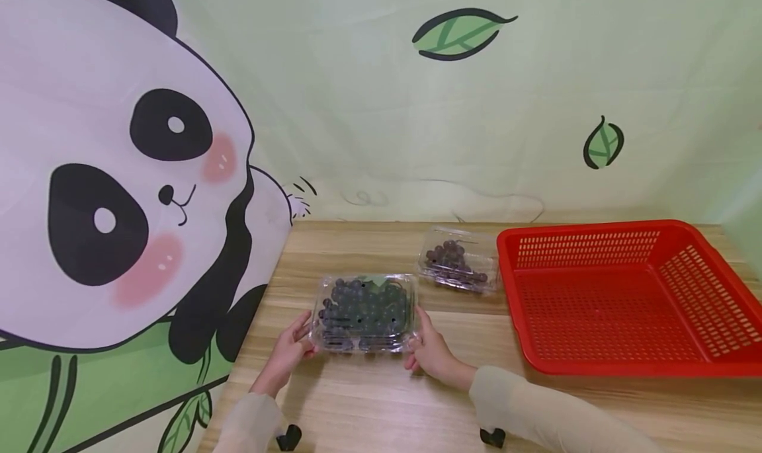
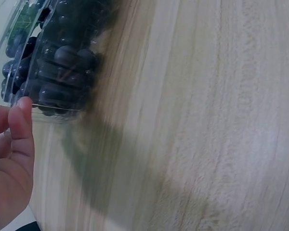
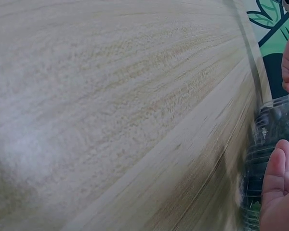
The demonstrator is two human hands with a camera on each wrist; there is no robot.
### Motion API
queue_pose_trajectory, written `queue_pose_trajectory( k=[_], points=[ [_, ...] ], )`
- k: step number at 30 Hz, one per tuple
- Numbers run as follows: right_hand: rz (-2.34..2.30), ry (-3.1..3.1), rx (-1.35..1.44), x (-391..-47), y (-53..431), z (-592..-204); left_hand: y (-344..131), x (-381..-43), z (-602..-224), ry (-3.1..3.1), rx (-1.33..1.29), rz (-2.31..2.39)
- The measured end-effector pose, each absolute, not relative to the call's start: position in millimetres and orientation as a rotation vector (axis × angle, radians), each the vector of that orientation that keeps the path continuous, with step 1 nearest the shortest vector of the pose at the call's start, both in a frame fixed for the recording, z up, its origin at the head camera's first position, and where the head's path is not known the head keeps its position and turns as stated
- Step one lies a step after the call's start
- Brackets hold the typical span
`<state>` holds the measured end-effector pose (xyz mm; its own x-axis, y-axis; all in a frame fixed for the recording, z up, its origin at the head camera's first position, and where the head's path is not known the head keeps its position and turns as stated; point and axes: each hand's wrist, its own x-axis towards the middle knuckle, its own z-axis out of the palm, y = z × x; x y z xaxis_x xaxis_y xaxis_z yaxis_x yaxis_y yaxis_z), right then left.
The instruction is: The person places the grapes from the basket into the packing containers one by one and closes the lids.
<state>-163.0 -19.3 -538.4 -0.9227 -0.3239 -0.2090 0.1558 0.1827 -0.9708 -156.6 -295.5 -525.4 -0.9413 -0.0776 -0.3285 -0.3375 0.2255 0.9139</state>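
Note:
A clear plastic clamshell box of dark grapes, with a bit of green leaf showing inside, is held level between both hands. At its left end, my left hand pinches the rim; the thumb and a finger show at that edge in the left wrist view. My right hand grips the opposite end, its fingers partly hidden by the box. In the right wrist view the thumb lies along the box's side. Farther back sits a second clear box with a smaller bunch of reddish grapes.
A red plastic basket with slotted walls stands at the right of the wooden table, close beside the second box. Behind and left hangs a green backdrop printed with a panda and leaves.

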Motion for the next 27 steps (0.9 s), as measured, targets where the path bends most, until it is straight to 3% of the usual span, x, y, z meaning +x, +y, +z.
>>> queue_pose_trajectory(
  k=[15,27],
  points=[
    [-1.729,2.188,-0.183,-169.1,-3.3,-519.3,-291.4,-170.5,-522.7,2.439,-0.475,1.711],
    [-1.659,2.376,-0.193,-183.8,17.6,-490.0,-288.2,-201.6,-496.3,2.655,-0.326,1.567]
  ],
)
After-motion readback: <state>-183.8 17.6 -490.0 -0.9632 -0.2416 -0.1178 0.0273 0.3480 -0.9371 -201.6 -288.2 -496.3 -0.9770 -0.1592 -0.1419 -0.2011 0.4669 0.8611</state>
